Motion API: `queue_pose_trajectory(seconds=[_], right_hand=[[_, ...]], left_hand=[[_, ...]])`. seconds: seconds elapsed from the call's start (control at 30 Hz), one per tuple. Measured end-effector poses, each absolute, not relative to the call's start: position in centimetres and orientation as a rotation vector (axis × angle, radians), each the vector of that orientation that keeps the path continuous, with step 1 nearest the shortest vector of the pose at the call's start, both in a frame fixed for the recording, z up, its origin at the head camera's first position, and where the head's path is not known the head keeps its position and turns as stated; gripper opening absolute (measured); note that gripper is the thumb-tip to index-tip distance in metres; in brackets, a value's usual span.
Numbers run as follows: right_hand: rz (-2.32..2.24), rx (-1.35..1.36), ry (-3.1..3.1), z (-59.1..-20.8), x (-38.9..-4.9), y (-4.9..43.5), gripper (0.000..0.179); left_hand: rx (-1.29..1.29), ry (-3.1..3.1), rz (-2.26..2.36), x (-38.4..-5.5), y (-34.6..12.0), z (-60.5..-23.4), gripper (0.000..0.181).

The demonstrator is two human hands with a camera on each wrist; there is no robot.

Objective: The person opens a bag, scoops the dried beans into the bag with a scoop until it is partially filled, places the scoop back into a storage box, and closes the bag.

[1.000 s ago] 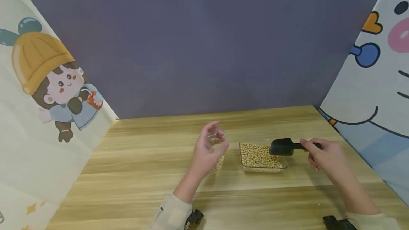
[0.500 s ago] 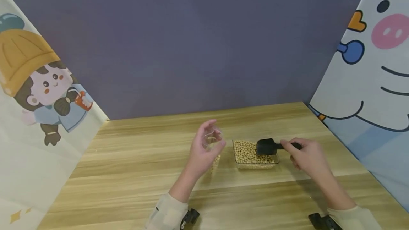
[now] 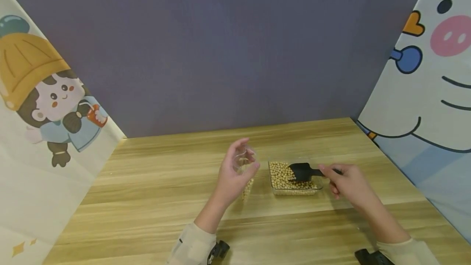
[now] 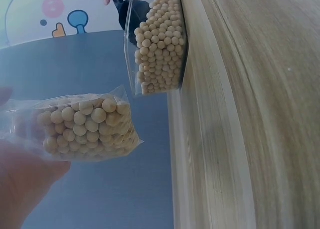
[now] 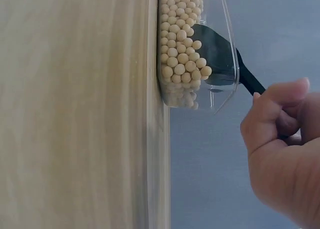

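In the head view my left hand (image 3: 229,178) holds up a small clear plastic bag, its mouth rounded open between thumb and fingers. Soybeans fill the lower part of this bag (image 4: 90,124), which hangs above the table. My right hand (image 3: 349,184) grips the handle of a black scoop (image 3: 302,172). The scoop's blade is pushed into the soybeans (image 3: 280,176) inside a clear rectangular container (image 3: 294,189). From the right wrist view, the blade (image 5: 215,54) lies inside the container wall, its front edge hidden among the beans.
The container stands on a wood-grain table (image 3: 165,191), to the right of the bag. A dark grey-blue panel (image 3: 228,52) rises behind the table. Cartoon-printed panels flank it at left (image 3: 22,167) and right (image 3: 397,113).
The scoop has moved down and left, its blade now sinking into the beans. My left hand keeps holding the bag in much the same pose. The head view has shifted slightly.
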State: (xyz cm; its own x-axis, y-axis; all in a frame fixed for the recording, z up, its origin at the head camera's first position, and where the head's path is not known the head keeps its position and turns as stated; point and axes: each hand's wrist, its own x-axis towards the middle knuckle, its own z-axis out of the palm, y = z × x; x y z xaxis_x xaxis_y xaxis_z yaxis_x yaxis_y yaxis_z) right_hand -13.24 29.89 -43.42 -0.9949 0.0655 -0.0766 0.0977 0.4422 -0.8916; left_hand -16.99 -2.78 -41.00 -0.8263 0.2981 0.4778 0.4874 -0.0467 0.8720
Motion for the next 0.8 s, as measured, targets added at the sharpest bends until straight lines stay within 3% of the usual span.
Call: queue_pose_trajectory(seconds=[0.5, 0.67, 0.8], right_hand=[[-1.684, 0.079, 2.372, -43.47, -13.16, 29.99, 0.039], [-1.682, 0.083, 2.316, -43.54, -13.28, 30.21, 0.044], [-1.687, 0.083, 2.293, -43.64, -13.41, 30.55, 0.036]], left_hand=[[-0.867, -2.059, -1.988, -16.98, -2.76, -40.85, 0.065], [-0.849, -2.055, -1.994, -17.08, -2.81, -40.92, 0.064], [-0.831, -2.047, -1.996, -17.11, -2.88, -40.92, 0.063]])
